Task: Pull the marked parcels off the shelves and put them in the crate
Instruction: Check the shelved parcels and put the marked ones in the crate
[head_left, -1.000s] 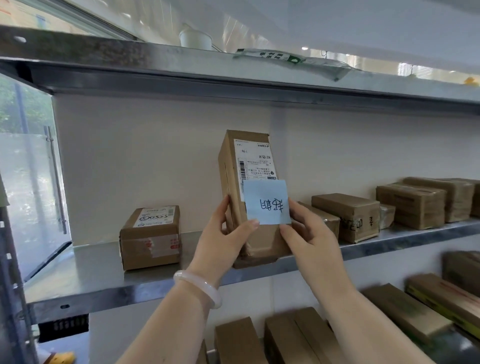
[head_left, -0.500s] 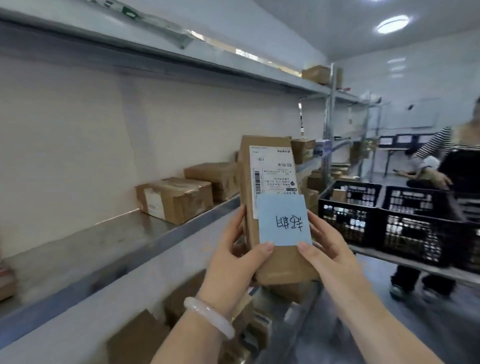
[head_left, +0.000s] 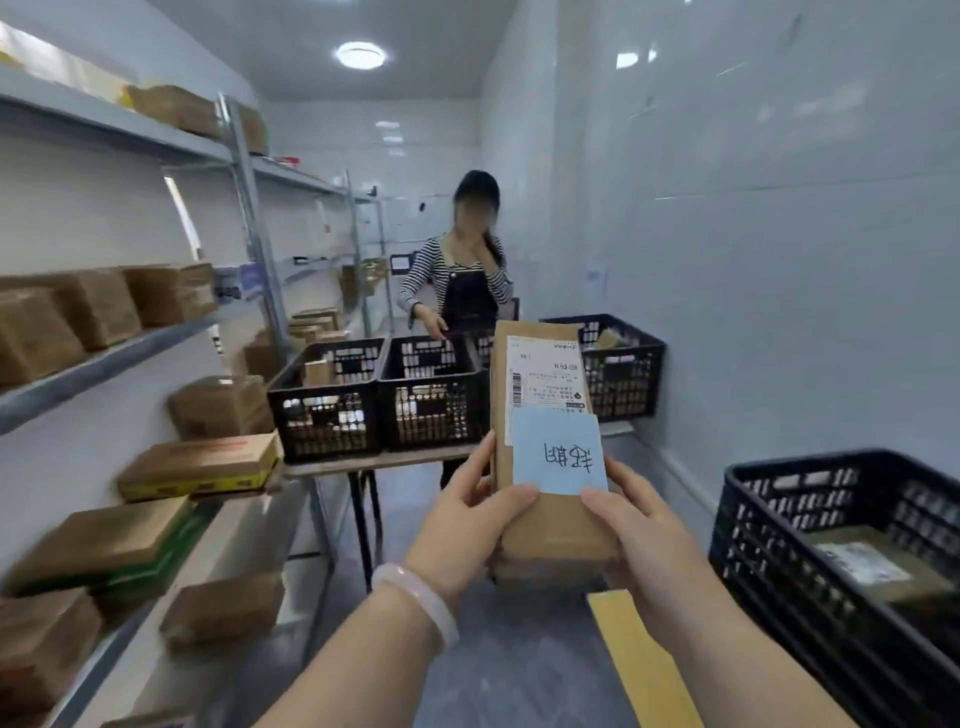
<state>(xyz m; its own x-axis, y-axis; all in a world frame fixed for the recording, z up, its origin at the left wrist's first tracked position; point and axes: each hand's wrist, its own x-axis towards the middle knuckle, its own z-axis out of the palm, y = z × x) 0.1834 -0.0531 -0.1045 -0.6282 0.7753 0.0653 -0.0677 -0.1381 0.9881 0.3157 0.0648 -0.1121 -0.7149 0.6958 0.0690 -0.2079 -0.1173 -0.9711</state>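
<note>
We are holding a cardboard parcel (head_left: 550, 525) upright in front of us with both hands, clear of the shelves (head_left: 104, 358) on our left. Our left hand (head_left: 467, 519) is gripping its left edge with the thumb laid across the front, and our right hand (head_left: 639, 530) is gripping the right edge the same way. A blue sticky note (head_left: 558, 454) with handwriting is sitting below the shipping label (head_left: 545, 374), so we are taking this to be a marked parcel.

As we are judging it, the pull is done for this one and the drop is not: the parcel is in the air, in no crate. The black crate (head_left: 779, 545) low on our right is holding at least one labelled box (head_left: 872, 566). Many brown boxes (head_left: 202, 465) are lying on the shelves; blur is keeping us from telling which carry notes.

Ahead, a tabletop (head_left: 374, 460) is crossing the aisle, carrying three more black crates (head_left: 431, 400), and another person (head_left: 457, 280) is standing behind it. A yellow strip (head_left: 639, 665) is lying on the floor. Nothing is standing between the parcel and the crate on our right.
</note>
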